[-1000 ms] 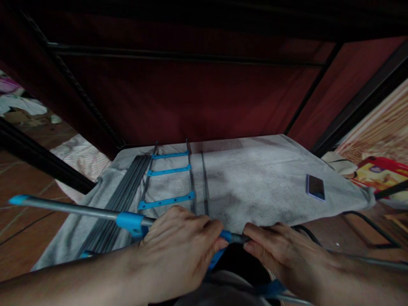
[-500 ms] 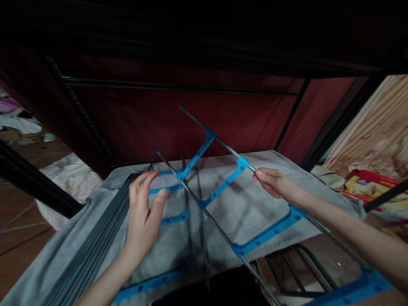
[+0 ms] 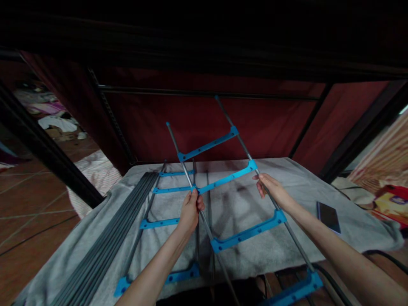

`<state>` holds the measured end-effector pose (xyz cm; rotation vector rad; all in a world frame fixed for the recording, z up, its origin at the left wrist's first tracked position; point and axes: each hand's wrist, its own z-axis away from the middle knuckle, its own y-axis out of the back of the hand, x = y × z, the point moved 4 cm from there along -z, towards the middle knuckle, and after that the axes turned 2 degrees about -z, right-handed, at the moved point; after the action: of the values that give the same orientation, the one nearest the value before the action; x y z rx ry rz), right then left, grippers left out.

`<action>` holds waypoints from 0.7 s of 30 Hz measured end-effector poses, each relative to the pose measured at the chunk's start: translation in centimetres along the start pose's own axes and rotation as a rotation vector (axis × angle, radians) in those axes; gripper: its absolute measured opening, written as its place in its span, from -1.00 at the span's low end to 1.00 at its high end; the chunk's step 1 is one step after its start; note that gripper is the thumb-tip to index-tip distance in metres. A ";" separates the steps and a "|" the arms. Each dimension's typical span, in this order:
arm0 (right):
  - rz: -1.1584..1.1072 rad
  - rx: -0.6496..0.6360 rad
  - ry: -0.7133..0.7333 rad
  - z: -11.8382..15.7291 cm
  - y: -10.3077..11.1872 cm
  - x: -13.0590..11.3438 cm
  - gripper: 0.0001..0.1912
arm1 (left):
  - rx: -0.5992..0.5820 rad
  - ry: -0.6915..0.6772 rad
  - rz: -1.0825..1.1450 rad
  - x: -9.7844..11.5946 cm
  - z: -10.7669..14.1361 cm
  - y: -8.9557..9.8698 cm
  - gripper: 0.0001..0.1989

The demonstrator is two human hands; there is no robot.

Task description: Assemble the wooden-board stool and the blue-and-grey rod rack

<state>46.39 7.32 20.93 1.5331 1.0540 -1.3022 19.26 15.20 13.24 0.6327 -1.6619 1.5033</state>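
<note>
A ladder-shaped rack frame (image 3: 228, 180) of thin metal tubes joined by blue plastic crosspieces is held up, tilted, in front of me. My left hand (image 3: 191, 210) is closed round its left tube, just below the second crosspiece from the far end. My right hand (image 3: 269, 187) has its fingers round the right tube, below the same crosspiece. Beneath and to the left, a second such frame (image 3: 159, 223) lies on the grey cloth (image 3: 248, 272); my left forearm hides part of it. Loose grey tubes (image 3: 111, 242) lie side by side at the left.
A phone (image 3: 329, 216) lies on the cloth at the right. Dark metal posts (image 3: 111, 114) and a crossbar (image 3: 207, 91) frame a dark red panel (image 3: 197, 119) behind. A red and yellow box (image 3: 393, 202) stands far right; striped fabric (image 3: 95, 176) lies at left.
My left hand, empty and spread before, now grips the left tube. The frame has swung to point more directly away from me. The phone has come into view.
</note>
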 end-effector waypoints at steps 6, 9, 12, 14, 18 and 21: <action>0.000 0.030 0.104 -2.0 1.0 -2.1 -0.51 | -0.028 0.002 0.044 -0.2 -0.2 -2.3 -0.53; -0.029 0.069 0.080 -2.4 1.1 -1.7 -0.54 | -0.012 -0.003 0.023 -0.5 -0.1 -3.0 -0.52; -0.056 0.118 0.048 -2.2 1.3 -0.3 -0.57 | 0.032 -0.013 -0.010 -1.0 0.3 -3.2 -0.52; -0.067 0.134 0.040 -1.8 1.7 0.5 -0.58 | 0.058 -0.025 -0.024 -1.4 0.6 -3.4 -0.53; -0.066 0.145 0.048 -1.4 2.8 0.3 -0.60 | 0.028 -0.007 -0.029 -1.8 0.3 -4.4 -0.53; -0.049 0.130 0.072 -1.7 3.7 -1.0 -0.60 | -0.056 -0.004 -0.020 -1.0 -1.4 -5.5 -0.56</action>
<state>50.29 7.79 22.43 1.6709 1.0764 -1.3813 24.53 15.46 15.63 0.6209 -1.6900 1.4370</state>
